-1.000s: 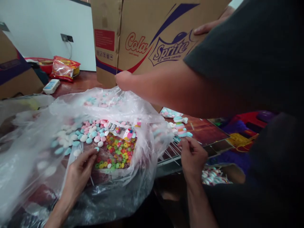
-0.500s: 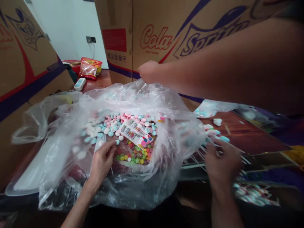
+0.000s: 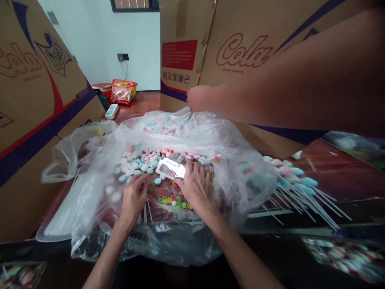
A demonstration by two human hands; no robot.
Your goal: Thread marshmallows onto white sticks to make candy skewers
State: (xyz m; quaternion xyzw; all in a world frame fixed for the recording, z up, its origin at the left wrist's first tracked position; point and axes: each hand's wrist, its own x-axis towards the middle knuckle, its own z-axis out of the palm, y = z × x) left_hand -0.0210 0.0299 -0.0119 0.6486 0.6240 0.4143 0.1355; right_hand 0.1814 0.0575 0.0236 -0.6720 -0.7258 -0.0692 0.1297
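My left hand (image 3: pixel 134 198) hovers over the near left of a clear plastic bag (image 3: pixel 150 243), thumb and fingers pinched together; anything between them is hidden. Two thin white sticks (image 3: pixel 148 210) show just beneath it. My right hand (image 3: pixel 197 186) reaches down over the pile inside the bag, palm down, fingers apart and bent, tips partly hidden. Its thumb lies by a shiny printed packet (image 3: pixel 171 168). Pink, white and blue oval candies (image 3: pixel 144 166) lie beyond my hands, and small coloured ring candies (image 3: pixel 171 200) lie nearer, between them.
Another person's arm (image 3: pixel 270 88) crosses from the right, its hand (image 3: pixel 197 98) at the bag's far edge. Finished candy sticks (image 3: pixel 300 184) lie at right. A tray of white sticks (image 3: pixel 61 212) stands at left. Cardboard boxes (image 3: pixel 180 30) rise behind. Red snack bags (image 3: pixel 122 91) lie farther back.
My right hand has moved left from the candy sticks into the bag, over the printed packets. My left hand stays pinched near the same spot. The view has shifted.
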